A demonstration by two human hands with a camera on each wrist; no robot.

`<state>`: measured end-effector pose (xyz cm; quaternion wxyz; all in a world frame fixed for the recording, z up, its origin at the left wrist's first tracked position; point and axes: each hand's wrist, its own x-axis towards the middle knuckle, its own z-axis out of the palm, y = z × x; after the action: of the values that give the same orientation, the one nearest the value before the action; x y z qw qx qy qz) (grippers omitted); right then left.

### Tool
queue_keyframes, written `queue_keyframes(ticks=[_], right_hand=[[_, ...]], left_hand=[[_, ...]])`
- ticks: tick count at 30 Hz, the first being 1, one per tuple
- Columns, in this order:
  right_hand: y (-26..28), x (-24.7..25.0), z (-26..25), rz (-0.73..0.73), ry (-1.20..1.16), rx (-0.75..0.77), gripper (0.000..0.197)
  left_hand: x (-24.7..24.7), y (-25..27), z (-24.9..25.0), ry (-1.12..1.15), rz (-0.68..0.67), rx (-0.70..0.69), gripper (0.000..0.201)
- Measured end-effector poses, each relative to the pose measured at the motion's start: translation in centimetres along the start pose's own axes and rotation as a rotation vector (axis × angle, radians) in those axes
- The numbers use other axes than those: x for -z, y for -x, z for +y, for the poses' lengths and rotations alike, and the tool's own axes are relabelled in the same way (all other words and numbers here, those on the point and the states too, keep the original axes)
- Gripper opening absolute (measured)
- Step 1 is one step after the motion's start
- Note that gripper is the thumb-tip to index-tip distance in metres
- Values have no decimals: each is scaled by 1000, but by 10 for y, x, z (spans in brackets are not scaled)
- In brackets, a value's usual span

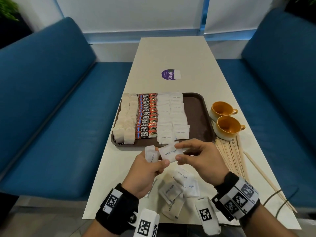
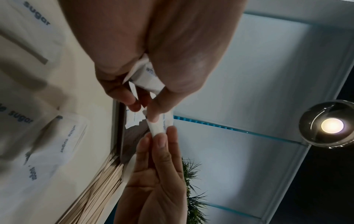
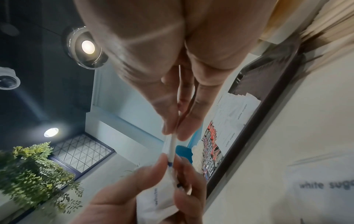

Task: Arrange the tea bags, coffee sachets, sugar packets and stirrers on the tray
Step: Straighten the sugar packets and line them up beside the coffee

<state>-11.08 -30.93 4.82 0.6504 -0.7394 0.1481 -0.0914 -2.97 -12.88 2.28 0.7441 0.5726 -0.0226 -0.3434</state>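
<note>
A brown tray (image 1: 196, 113) holds rows of tea bags (image 1: 125, 120), red coffee sachets (image 1: 147, 115) and white sugar packets (image 1: 172, 117). Just in front of the tray, my right hand (image 1: 177, 152) pinches a white sugar packet (image 1: 170, 153) by its right edge between thumb and fingers. My left hand (image 1: 158, 159) grips a small bunch of sugar packets (image 1: 151, 153), and its thumb touches the same packet's lower left corner. In the right wrist view that packet (image 3: 172, 145) shows edge-on between both hands. More loose sugar packets (image 1: 177, 189) lie on the table below my hands. Wooden stirrers (image 1: 229, 154) lie piled at the right.
Two orange-lined cups (image 1: 225, 120) stand right of the tray beside the stirrers. A purple round sticker (image 1: 169, 75) sits farther up the white table (image 1: 171, 53). Blue benches (image 1: 51, 100) flank both sides. The tray's right part is bare.
</note>
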Motion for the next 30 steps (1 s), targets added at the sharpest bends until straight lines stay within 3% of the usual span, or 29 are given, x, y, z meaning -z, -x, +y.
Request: queue_keyframes(ticks=[5,11,20,25,30], right_hand=[[1,1,0,-17,34,11,21],[-5,2,3,-10,104,30,27],[-22,2,8,-5,40,-87,31],[-40,18,10,48,84,-123,31],[-72,38,23,127,225,-176,32]], left_hand=[[1,-2,-1,37,12,20,37],[5,-9,1,44,100,-37,39],[10,-20,-2,49,113,-40,47],[14,-27,-1,100,153,-45,34],[20,-30,-5,187,169,35,29]])
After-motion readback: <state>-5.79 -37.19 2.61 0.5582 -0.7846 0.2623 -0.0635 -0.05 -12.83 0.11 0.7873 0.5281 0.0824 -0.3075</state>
